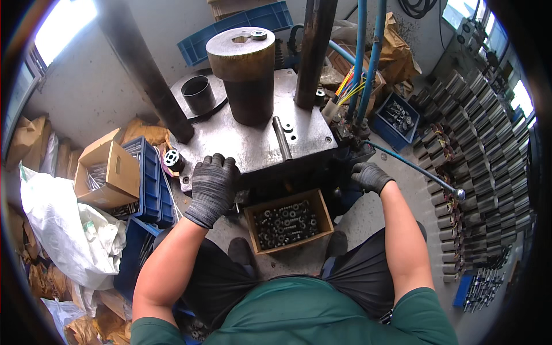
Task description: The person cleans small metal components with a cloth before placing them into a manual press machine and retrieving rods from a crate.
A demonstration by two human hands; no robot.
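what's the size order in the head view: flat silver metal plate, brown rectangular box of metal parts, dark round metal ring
1. Silver plate
2. Brown box
3. Dark ring

Pale grey walls [80, 86], bright window [64, 27] at upper left, grey floor [287, 263], brightly lit panes [522, 98] at right.

ring [200, 104] left of column [248, 92] | rod [282, 139] on plate [313, 129] | parts box [296, 244] before plate | carton [125, 175] left
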